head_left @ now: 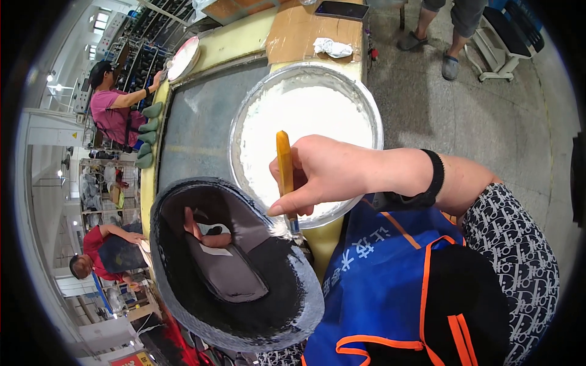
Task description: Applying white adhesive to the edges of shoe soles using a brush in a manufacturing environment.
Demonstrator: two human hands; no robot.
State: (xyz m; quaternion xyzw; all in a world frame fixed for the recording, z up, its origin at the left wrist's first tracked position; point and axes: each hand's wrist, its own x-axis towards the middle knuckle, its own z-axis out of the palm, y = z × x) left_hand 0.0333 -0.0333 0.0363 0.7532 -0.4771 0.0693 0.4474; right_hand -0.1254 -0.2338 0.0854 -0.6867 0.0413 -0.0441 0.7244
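My right hand [323, 174] is closed around the yellow wooden handle of a flat brush [283, 155]. The brush's bristles point down, loaded with white paste, at the right-hand edge of a dark, hollow piece that looks like a shoe upper [256, 268]. Pale smears of paste show along that edge. Fingers of my left hand [217, 240] reach through an opening inside the upper and grip it from within; the rest of that hand is hidden. Just beyond, under my right hand, stands a round metal basin [366, 100] of white paste [305, 116].
A grey tabletop [198, 131] with a yellow border lies beyond. On cardboard [287, 36] rest a phone [342, 10] and a crumpled white cloth [332, 47]. Green foot-shaped forms [148, 137] line the left edge. Two co-workers [113, 104] are at left; another person's legs [461, 30] stand upper right.
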